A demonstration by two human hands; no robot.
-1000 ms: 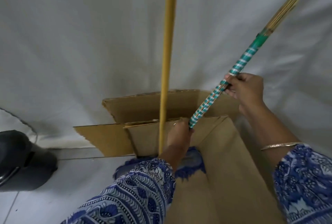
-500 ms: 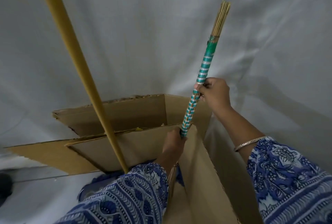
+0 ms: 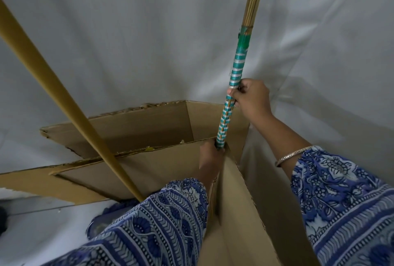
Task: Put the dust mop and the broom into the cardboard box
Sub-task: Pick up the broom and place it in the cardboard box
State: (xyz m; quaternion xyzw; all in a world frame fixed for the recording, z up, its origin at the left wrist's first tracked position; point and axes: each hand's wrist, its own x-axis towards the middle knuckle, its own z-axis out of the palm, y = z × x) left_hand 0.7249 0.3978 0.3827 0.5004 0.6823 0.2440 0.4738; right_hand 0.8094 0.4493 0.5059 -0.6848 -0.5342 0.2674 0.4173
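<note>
The broom (image 3: 236, 71) stands nearly upright, its handle wound in teal and white tape with bare sticks at the top. My right hand (image 3: 250, 99) grips the handle at mid-height. My left hand (image 3: 211, 154) grips it lower, at the rim of the open cardboard box (image 3: 149, 129); the broom's lower part goes down into the box out of sight. The dust mop's yellow pole (image 3: 64, 99) leans up to the left, and its blue mop head (image 3: 110, 212) shows partly behind my left sleeve, beside the box flap. Whether the mop head is inside the box I cannot tell.
A white cloth (image 3: 149, 31) covers the wall and floor behind the box. The box's flaps (image 3: 42, 182) spread out to the left. A dark object (image 3: 2, 218) sits at the left edge.
The broom has swung from a rightward tilt to nearly upright. The mop pole now leans far left in view, and the view has shifted right, with the dark object almost out of frame.
</note>
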